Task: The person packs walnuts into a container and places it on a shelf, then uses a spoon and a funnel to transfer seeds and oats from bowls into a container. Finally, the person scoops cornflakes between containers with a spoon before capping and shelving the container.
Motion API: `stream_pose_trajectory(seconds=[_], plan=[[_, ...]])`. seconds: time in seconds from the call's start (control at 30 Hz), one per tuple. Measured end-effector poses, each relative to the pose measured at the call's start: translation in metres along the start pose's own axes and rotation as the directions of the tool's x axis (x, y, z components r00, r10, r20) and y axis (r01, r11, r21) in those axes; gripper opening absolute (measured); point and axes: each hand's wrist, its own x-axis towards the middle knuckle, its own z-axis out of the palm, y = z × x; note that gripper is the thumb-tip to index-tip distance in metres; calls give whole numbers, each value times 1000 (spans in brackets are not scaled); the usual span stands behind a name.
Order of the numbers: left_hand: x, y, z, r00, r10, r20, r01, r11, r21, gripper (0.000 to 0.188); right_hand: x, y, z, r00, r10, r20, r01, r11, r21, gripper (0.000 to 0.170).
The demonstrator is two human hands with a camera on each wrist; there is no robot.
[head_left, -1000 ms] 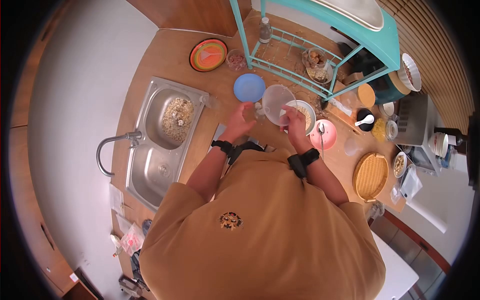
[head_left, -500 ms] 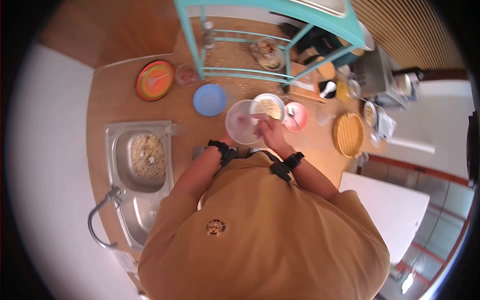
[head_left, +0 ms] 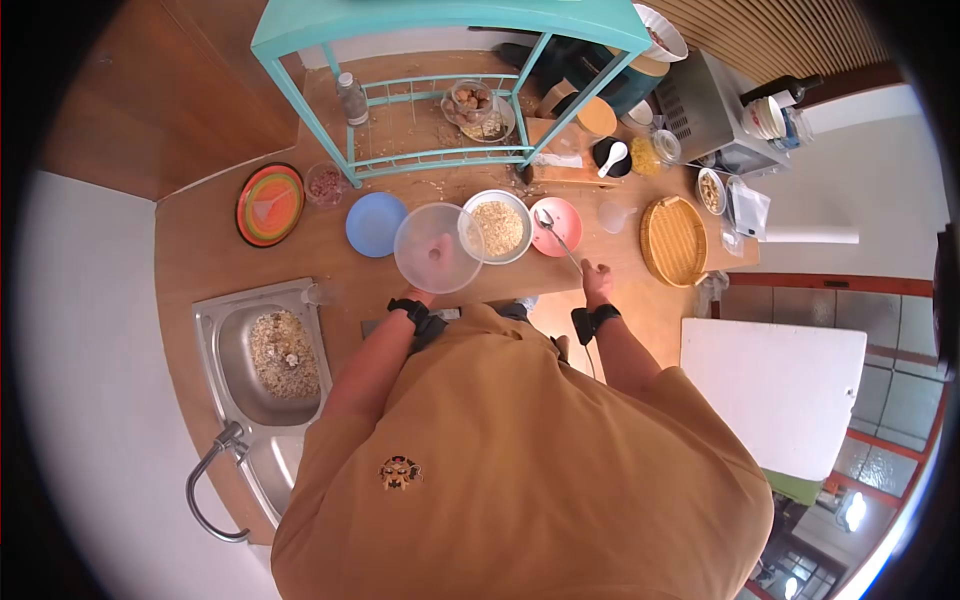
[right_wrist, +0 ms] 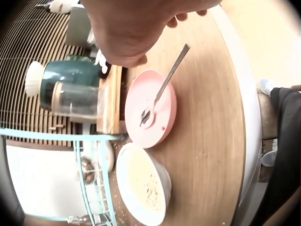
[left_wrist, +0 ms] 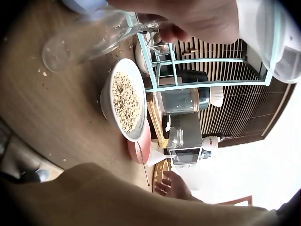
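Note:
My left hand grips a clear plastic container, its wide round opening facing the head camera; the hand shows through the plastic. Just right of the container is a white bowl of pale flakes. Beside that bowl, a pink bowl has a metal spoon leaning in it, its handle over the rim. My right hand hovers by the handle's end, fingers loosely bent; in the right wrist view a gap separates the hand from the spoon.
Left of the container are a blue plate and a striped plate. A sink holding flakes is at lower left. A turquoise rack stands behind the bowls, with a small funnel and a wicker basket to the right.
My right hand has left the clear container and moved right, to beside the spoon handle. The left hand keeps the container, now left of the white bowl. The head view has turned.

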Motion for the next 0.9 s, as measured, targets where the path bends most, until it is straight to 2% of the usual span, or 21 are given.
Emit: stream_pose_trajectory(seconds=[0.03,0.07,0.1,0.13,0.2,0.23,0.27,0.33,0.37,0.43,0.47,0.53,0.6,0.67,0.73,0.8,0.83,0.87,0.9], plan=[[-1,-3,2,1000,5,-16,-6,1000,-5,22,-3,-18,-23,922,196,335,-265,948,174,47],[-1,-5,3,1000,11,-29,-11,1000,-8,22,-8,-31,-37,700,285,655,-547,804,234,47],[-2,-9,5,999,18,-41,-18,1000,-11,22,-8,-28,-31,686,273,675,-580,764,282,39],[-2,-12,7,998,23,-55,-24,1000,-14,22,-8,-22,-25,679,263,685,-583,761,286,39],[-4,-19,11,996,30,-85,-32,999,-21,22,-10,-14,-15,728,117,676,-501,763,408,30],[-4,-22,13,995,33,-99,-36,999,-27,22,-11,-12,-12,732,99,674,-528,708,469,22],[-5,-25,14,993,36,-111,-41,999,-37,22,-11,-11,-9,728,93,679,-530,705,472,22],[-4,-24,14,991,46,-128,-55,996,-64,22,-11,-7,-6,782,37,623,-493,648,580,22],[-5,-25,13,991,50,-121,-58,996,-63,22,-11,-3,-5,782,41,621,-497,643,583,22],[-3,-20,8,1000,-14,-13,14,1000,0,22,-13,-5,-16,847,18,531,-436,595,675,22],[-1,-17,7,1000,-8,-3,8,1000,-1,22,-16,-5,-22,850,25,527,-438,589,679,22],[3,-17,6,1000,5,0,-5,1000,-11,22,-26,-9,-39,910,53,411,-376,523,765,22],[4,-20,6,1000,11,-6,-11,1000,-25,22,-37,-18,-58,921,24,389,-351,488,799,22],[3,-22,7,1000,9,-18,-10,999,-42,22,-48,-30,-71,947,-138,291,-157,591,791,21],[0,-23,9,1000,5,-31,-7,998,-64,22,-56,-43,-71,945,-161,284,-125,625,771,21],[-2,-23,12,999,1,-45,-5,996,-85,22,-65,-66,-73,958,-179,222,-12,751,660,21],[-2,-21,12,999,1,-53,-6,995,-95,22,-69,-76,-70,962,-247,117,136,804,579,21],[-2,-20,11,998,1,-55,-6,995,-100,22,-70,-84,-70,962,-250,114,141,805,576,21],[0,-16,8,1000,11,-23,-12,999,-50,22,-71,-90,-69,944,-318,93,233,837,496,21]])
